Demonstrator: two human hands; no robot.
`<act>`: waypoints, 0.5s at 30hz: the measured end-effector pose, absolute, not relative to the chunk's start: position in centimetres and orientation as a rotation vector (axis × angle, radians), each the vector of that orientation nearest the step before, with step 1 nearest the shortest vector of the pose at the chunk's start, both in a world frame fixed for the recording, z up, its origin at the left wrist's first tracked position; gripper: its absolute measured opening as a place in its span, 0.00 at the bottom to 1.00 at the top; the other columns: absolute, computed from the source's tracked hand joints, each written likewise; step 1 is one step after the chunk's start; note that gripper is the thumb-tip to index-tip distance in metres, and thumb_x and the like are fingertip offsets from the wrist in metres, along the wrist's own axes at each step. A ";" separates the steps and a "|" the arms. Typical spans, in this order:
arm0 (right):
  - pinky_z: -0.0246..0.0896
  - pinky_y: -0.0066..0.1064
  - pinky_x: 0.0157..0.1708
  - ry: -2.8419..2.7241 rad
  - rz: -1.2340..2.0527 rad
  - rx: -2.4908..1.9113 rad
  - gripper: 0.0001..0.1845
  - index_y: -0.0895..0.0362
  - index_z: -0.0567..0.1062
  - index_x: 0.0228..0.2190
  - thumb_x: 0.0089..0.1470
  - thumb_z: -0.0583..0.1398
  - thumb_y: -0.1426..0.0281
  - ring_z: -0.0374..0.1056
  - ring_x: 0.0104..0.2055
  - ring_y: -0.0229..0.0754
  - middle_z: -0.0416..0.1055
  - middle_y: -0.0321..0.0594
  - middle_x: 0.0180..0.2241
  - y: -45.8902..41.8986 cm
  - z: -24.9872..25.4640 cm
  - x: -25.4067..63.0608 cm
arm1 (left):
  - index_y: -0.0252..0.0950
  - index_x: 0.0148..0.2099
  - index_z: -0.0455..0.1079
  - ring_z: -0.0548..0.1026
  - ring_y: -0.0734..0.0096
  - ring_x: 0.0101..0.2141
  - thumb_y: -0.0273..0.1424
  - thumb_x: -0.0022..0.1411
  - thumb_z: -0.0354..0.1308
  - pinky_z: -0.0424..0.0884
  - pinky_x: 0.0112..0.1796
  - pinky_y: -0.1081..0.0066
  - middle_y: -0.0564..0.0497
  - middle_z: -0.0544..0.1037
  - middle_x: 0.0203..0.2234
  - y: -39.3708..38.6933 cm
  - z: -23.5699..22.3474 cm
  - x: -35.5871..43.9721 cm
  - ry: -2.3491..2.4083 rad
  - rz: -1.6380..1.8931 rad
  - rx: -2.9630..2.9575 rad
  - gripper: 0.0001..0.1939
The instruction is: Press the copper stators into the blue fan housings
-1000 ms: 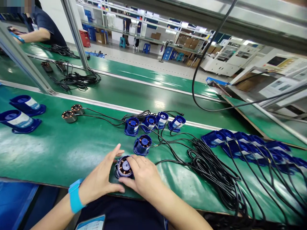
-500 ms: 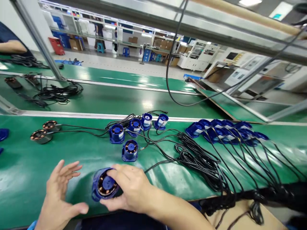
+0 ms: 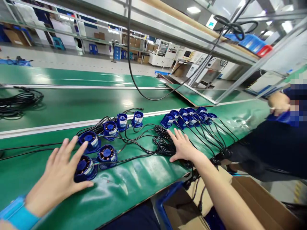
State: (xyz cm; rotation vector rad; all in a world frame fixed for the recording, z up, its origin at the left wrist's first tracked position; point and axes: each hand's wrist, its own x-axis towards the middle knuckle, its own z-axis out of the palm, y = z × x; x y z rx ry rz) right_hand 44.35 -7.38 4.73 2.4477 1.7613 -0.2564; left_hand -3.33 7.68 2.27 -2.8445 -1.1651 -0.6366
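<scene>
My left hand (image 3: 59, 174) is open with fingers spread, resting against a small blue fan motor (image 3: 85, 167) that lies on the green bench top (image 3: 124, 188). Two more blue fan motors (image 3: 106, 153) sit just beyond it. My right hand (image 3: 182, 146) is open and stretched out flat, its fingers on a tangled bundle of black cables (image 3: 165, 145). Past that hand lies a row of blue fan housings (image 3: 187, 116) with cables running from them.
A green conveyor belt (image 3: 72, 102) runs behind the bench, with a coil of black wire (image 3: 16, 102) at far left. A co-worker in dark clothing (image 3: 275, 143) sits at right, holding a blue part. Open cardboard boxes (image 3: 242, 198) stand below the bench edge. A black cable (image 3: 134, 70) hangs from overhead.
My view swung to the right. My right hand let go of the blue fan motor and reached right onto the cable bundle. My left hand moved onto the motor.
</scene>
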 end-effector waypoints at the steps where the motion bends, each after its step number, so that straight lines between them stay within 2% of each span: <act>1: 0.39 0.64 0.68 1.698 -0.352 2.455 0.84 0.57 0.35 0.73 0.29 0.79 0.57 0.32 0.74 0.73 0.32 0.69 0.72 -7.4 4.2 46.0 | 0.56 0.76 0.32 0.41 0.27 0.71 0.66 0.54 0.57 0.50 0.64 0.25 0.53 0.32 0.76 7.7 2.8 -2.4 -1.115 -0.572 -2.843 0.58; 4: 0.59 0.49 0.59 1.777 -0.471 2.476 0.72 0.61 0.35 0.73 0.42 0.73 0.63 0.59 0.66 0.65 0.57 0.70 0.65 -7.3 3.5 47.6 | 0.53 0.76 0.38 0.43 0.26 0.71 0.63 0.49 0.65 0.52 0.62 0.25 0.45 0.41 0.75 8.1 3.1 -0.2 -1.028 -0.468 -2.813 0.62; 6: 0.64 0.41 0.50 1.840 -0.416 2.508 0.63 0.63 0.41 0.73 0.46 0.68 0.69 0.71 0.55 0.59 0.70 0.62 0.55 -8.3 3.7 47.0 | 0.52 0.75 0.43 0.46 0.27 0.71 0.63 0.51 0.63 0.56 0.62 0.27 0.43 0.46 0.74 8.8 2.7 0.7 -1.029 -0.432 -2.824 0.58; 8: 0.65 0.38 0.43 1.856 -0.404 2.548 0.57 0.62 0.46 0.72 0.47 0.65 0.70 0.75 0.45 0.55 0.76 0.52 0.45 -10.5 4.3 46.0 | 0.52 0.74 0.48 0.49 0.28 0.70 0.64 0.52 0.61 0.59 0.61 0.30 0.43 0.49 0.73 9.5 2.4 1.2 -1.064 -0.395 -2.852 0.54; 11: 0.65 0.35 0.34 1.812 -0.424 2.683 0.50 0.57 0.52 0.70 0.48 0.61 0.69 0.76 0.34 0.51 0.77 0.39 0.32 -15.9 5.6 44.9 | 0.52 0.73 0.52 0.50 0.30 0.70 0.66 0.52 0.59 0.63 0.62 0.34 0.41 0.51 0.73 10.3 2.6 2.1 -1.071 -0.315 -2.940 0.53; 13: 0.67 0.35 0.31 1.749 -0.339 2.796 0.48 0.53 0.53 0.70 0.50 0.61 0.66 0.77 0.32 0.51 0.78 0.39 0.32 -20.0 6.7 44.4 | 0.51 0.73 0.52 0.49 0.32 0.71 0.66 0.52 0.59 0.64 0.62 0.38 0.40 0.50 0.73 10.4 3.0 2.9 -1.032 -0.271 -2.999 0.53; 15: 0.68 0.35 0.28 1.748 -0.108 2.860 0.51 0.50 0.53 0.70 0.48 0.63 0.63 0.78 0.33 0.53 0.80 0.43 0.38 -23.7 7.8 43.9 | 0.50 0.74 0.51 0.46 0.33 0.71 0.65 0.53 0.61 0.63 0.63 0.39 0.40 0.49 0.73 10.3 3.4 4.0 -0.996 -0.258 -3.021 0.53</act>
